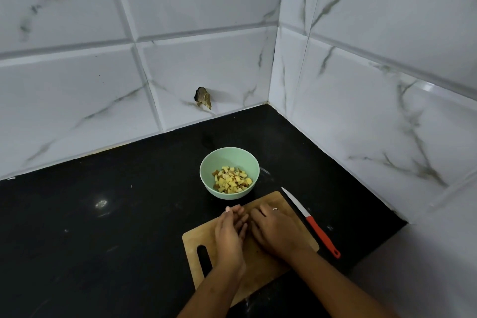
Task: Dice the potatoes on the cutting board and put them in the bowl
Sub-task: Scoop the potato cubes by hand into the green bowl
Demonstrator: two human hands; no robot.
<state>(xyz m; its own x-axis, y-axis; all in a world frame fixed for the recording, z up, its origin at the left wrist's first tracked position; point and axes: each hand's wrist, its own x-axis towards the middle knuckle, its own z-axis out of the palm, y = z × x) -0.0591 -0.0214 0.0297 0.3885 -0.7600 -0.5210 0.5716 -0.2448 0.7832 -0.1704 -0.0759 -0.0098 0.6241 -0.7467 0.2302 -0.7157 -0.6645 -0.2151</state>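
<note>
You're at the gather-and-transfer step, by the look of it. Your knife (309, 222) lies set down along the right edge of the cutting board (258, 266), blade pointing toward the wall, and neither of your hands is on it.

Your left hand (229, 230) stands on its edge on the board w/ fingers about straight, gripping nothing visible. Your right hand (276, 230) lies palm-down just beside it, fingers bent over the board. Whatever's under or between them is hidden, so I can't tell if you've got any pieces.

The diced potatoes (232, 179) in view sit in the green bowl (219, 193), on the table (103, 214) just past the board's far corner. No whole potato shows.

Next move, prob: close both hands round any leftover dice, lift, carry the short way fwd to the bowl — and keep your right wrist off that blade.
</note>
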